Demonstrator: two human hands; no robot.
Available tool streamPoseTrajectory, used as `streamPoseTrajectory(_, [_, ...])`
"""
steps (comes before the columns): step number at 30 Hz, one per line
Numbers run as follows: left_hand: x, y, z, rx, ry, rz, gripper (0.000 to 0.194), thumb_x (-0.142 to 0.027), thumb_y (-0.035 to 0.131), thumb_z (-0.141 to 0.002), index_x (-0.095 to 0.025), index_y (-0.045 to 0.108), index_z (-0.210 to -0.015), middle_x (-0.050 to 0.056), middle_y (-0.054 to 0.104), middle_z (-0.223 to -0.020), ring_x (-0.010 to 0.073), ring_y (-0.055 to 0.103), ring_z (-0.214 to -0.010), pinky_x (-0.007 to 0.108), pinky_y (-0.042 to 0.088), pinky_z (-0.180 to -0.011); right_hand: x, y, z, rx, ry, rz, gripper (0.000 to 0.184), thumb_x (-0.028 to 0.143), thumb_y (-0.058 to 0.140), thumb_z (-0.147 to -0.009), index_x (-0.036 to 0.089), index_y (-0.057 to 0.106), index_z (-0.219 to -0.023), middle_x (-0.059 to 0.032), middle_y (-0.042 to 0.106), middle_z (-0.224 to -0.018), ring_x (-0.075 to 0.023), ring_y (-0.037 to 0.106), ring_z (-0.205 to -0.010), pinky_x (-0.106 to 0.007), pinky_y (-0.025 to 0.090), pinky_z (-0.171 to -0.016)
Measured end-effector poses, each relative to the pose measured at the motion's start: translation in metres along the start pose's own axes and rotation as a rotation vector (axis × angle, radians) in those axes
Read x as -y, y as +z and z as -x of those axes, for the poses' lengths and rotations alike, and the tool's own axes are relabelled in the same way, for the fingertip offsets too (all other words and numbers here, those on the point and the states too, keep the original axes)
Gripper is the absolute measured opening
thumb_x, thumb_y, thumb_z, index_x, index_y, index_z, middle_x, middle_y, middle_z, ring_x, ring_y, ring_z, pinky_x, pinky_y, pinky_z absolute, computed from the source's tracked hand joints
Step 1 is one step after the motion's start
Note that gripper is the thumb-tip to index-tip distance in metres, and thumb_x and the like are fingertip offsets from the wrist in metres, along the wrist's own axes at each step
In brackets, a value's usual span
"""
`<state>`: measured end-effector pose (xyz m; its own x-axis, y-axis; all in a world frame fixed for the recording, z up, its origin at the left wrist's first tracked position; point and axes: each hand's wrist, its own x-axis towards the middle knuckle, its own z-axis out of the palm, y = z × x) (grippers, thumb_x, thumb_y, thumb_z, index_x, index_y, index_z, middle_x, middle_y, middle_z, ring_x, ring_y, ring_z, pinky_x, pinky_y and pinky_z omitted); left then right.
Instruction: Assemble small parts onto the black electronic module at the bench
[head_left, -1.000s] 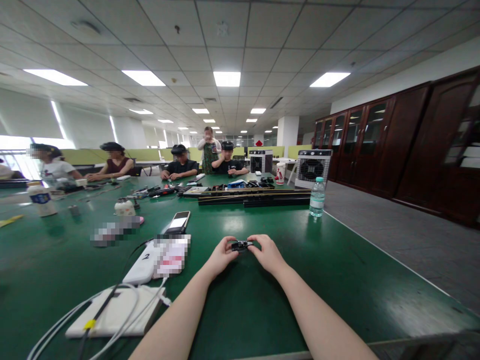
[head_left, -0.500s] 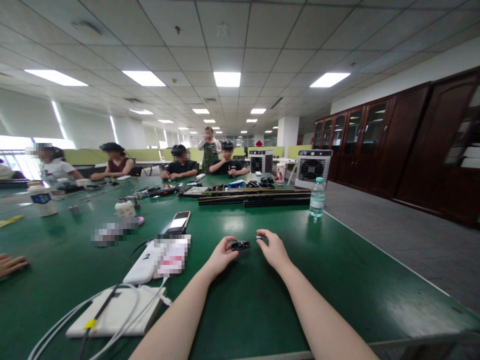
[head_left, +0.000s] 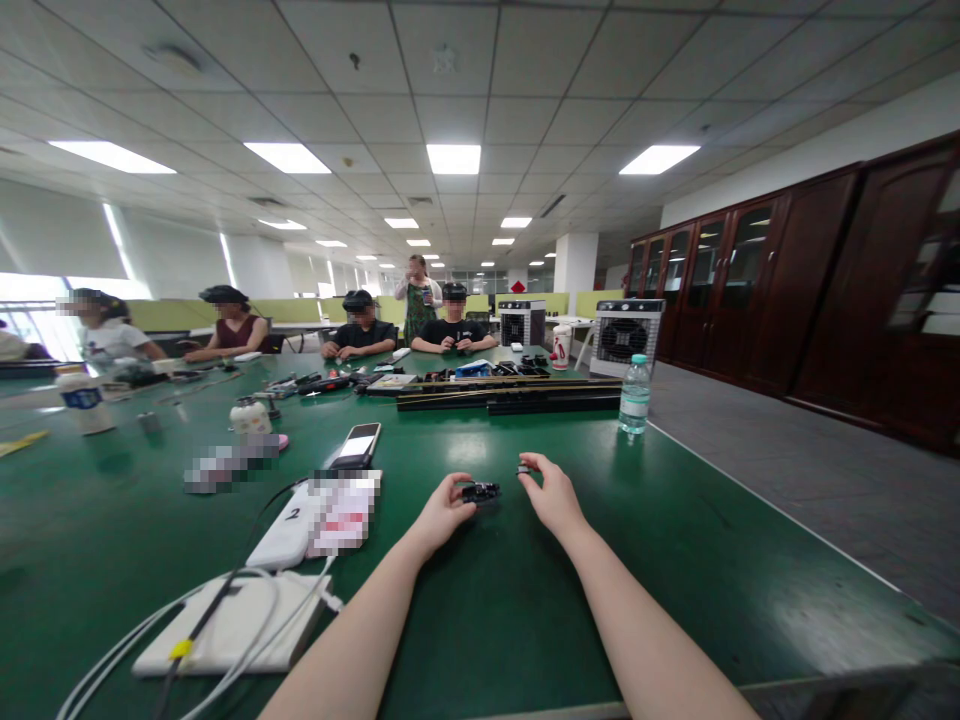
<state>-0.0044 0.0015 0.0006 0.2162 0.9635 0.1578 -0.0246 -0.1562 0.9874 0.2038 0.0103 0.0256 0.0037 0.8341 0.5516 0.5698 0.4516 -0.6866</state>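
My left hand (head_left: 445, 510) pinches a small black part with metallic bits (head_left: 481, 491) by its left end, just above the green table (head_left: 675, 580). To the right, my right hand (head_left: 551, 492) is closed on a small grey and dark piece (head_left: 523, 469) held between thumb and fingers. A short gap separates the two pieces. Both are too small in view for me to tell their exact kind.
Left of my arms lie a phone (head_left: 358, 444), a white power bank (head_left: 279, 527) and a white flat box (head_left: 225, 625) with cables. A water bottle (head_left: 634, 396) stands right, beside long black bars (head_left: 555, 402). Several people sit across the table.
My right hand has drawn away from the black part to the right and slightly farther off, carrying the small piece. My left hand has stayed put. A hand briefly showed at the left edge.
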Motion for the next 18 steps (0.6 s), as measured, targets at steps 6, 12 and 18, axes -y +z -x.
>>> streamPoseTrajectory(6, [-0.001, 0.001, 0.0, -0.005, -0.009, 0.014, 0.053, -0.02, 0.07, -0.063, -0.018, 0.048, -0.111, 0.007, 0.066, -0.099, 0.0216, 0.064, -0.093, 0.036, 0.046, -0.087, 0.001, 0.0, 0.001, 0.03, 0.003, 0.008, 0.026, 0.023, 0.053, -0.077, 0.022, 0.062, -0.101, -0.0042, 0.067, -0.101, -0.02, 0.06, -0.097, -0.038, 0.045, -0.09])
streamPoseTrajectory(12, [-0.001, 0.002, 0.0, 0.01, -0.007, 0.023, 0.052, -0.02, 0.07, -0.064, -0.018, 0.047, -0.11, 0.007, 0.067, -0.101, 0.0213, 0.064, -0.093, 0.035, 0.047, -0.085, 0.004, -0.001, 0.002, 0.084, 0.02, 0.029, 0.024, 0.025, 0.056, -0.076, 0.022, 0.065, -0.098, -0.0043, 0.068, -0.099, -0.0209, 0.06, -0.095, -0.038, 0.045, -0.089])
streamPoseTrajectory(18, [-0.001, 0.001, 0.0, 0.035, -0.009, 0.012, 0.055, -0.023, 0.071, -0.064, -0.019, 0.047, -0.113, 0.007, 0.067, -0.1, 0.0217, 0.064, -0.094, 0.035, 0.048, -0.083, 0.016, 0.001, 0.007, 0.24, -0.021, -0.011, 0.022, 0.025, 0.061, -0.073, 0.021, 0.067, -0.093, -0.004, 0.068, -0.094, -0.0207, 0.06, -0.094, -0.037, 0.044, -0.089])
